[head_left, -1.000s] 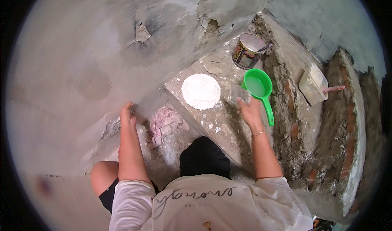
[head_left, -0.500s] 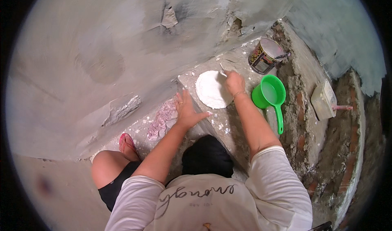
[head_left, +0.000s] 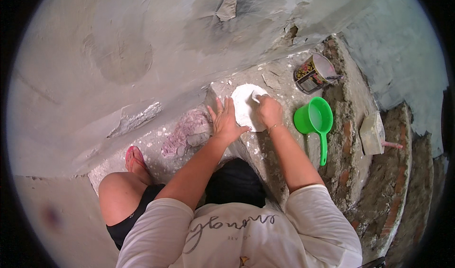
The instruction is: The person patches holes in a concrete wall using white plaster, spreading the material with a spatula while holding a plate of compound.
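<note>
A round white disc of what looks like wet paste lies on the concrete step; whether a plate is under it I cannot tell. My right hand is closed over its right side, gripping a small pale tool whose end is mostly hidden by the fingers. At the disc's left edge, my left hand is open with fingers spread and the thumb at the lower rim. Just right of my right hand stands a green dipper with a whitish liquid inside and its handle toward me.
Behind the dipper is a paint can with a brush handle over its rim. A crumpled pinkish cloth lies left of my left hand. Rough brick steps drop away at right, holding a pale container with a pink-handled tool. A peeling wall borders the left.
My left hand has moved right, up to the white disc's edge. My right hand has shifted down across the disc with the pale tool. The whole view has moved slightly.
</note>
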`<state>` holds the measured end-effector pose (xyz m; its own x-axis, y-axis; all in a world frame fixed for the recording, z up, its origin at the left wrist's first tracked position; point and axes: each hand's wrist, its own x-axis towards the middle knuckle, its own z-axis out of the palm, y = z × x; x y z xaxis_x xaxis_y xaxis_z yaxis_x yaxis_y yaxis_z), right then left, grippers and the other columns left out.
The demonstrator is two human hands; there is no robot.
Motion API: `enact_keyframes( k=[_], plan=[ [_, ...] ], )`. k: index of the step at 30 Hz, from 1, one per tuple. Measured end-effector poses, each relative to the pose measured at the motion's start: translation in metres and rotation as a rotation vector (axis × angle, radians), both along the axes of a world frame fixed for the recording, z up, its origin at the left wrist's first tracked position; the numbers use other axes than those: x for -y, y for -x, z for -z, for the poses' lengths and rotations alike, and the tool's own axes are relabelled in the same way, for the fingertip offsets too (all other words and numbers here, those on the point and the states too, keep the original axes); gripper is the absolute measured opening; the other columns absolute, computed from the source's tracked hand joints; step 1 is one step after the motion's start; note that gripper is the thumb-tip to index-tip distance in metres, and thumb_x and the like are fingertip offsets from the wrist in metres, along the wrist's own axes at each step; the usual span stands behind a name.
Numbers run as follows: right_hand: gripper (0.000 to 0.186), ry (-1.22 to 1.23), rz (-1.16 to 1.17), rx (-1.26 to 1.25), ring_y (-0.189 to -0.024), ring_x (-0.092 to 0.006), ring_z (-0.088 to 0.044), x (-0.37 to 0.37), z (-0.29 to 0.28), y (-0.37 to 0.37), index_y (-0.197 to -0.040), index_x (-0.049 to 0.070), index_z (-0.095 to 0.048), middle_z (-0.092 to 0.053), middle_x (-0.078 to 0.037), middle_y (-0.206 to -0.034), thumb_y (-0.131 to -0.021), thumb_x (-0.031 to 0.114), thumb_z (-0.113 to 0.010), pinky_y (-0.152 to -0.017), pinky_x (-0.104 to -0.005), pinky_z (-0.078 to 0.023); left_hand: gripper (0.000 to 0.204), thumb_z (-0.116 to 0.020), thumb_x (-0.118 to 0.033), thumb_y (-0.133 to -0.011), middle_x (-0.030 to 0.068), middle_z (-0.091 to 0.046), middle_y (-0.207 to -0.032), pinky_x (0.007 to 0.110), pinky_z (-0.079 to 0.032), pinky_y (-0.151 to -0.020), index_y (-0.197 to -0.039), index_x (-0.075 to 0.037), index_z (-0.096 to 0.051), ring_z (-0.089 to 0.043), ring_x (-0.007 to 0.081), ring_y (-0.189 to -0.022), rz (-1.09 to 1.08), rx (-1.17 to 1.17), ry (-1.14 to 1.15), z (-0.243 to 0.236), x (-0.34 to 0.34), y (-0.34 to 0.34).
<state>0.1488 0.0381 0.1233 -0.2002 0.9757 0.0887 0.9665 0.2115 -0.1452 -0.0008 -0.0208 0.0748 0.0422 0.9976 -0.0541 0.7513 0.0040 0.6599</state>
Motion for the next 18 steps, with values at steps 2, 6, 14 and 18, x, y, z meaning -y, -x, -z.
enact_keyframes(
  k=[2,6,14,18],
  plan=[
    [0.028,0.059,-0.040,0.007,-0.088,-0.0340,-0.064,0.013,0.000,0.000,-0.103,0.015,-0.070,-0.066,-0.014,-0.096,-0.079,0.019,-0.056,-0.077,-0.0430,-0.050,0.125,-0.082,-0.047,-0.058,0.0226,-0.019,-0.152,0.061,0.009,-0.109,-0.145,0.006,-0.010,0.000,0.0408,-0.143,0.026,0.011,0.029,-0.009,0.003,0.005],
    [0.030,0.051,-0.019,-0.081,-0.089,-0.0330,-0.064,0.006,-0.009,-0.002,-0.106,0.017,-0.069,-0.067,-0.015,-0.098,-0.081,0.025,-0.056,-0.078,-0.0420,-0.050,0.126,-0.082,-0.050,-0.057,0.0199,-0.018,-0.153,0.064,0.007,-0.108,-0.146,0.004,-0.010,0.002,0.0411,-0.142,0.010,0.004,0.030,-0.003,0.005,0.006],
    [0.033,0.111,0.122,-0.157,-0.091,-0.0352,-0.064,-0.009,-0.005,0.012,-0.108,0.016,-0.069,-0.067,-0.016,-0.096,-0.078,0.029,-0.065,-0.082,-0.0416,-0.050,0.124,-0.081,-0.049,-0.059,0.0166,-0.016,-0.154,0.066,0.006,-0.107,-0.147,0.003,-0.009,0.005,0.0396,-0.143,0.005,-0.044,0.062,-0.004,0.000,-0.001],
    [0.034,0.222,-0.092,-0.019,-0.092,-0.0343,-0.064,0.025,-0.005,0.017,-0.108,0.015,-0.069,-0.067,-0.017,-0.096,-0.077,0.026,-0.063,-0.082,-0.0416,-0.050,0.123,-0.081,-0.048,-0.060,0.0158,-0.017,-0.154,0.066,0.007,-0.107,-0.146,0.003,-0.011,0.005,0.0395,-0.143,-0.013,-0.076,0.054,0.001,0.000,0.003]
  ],
)
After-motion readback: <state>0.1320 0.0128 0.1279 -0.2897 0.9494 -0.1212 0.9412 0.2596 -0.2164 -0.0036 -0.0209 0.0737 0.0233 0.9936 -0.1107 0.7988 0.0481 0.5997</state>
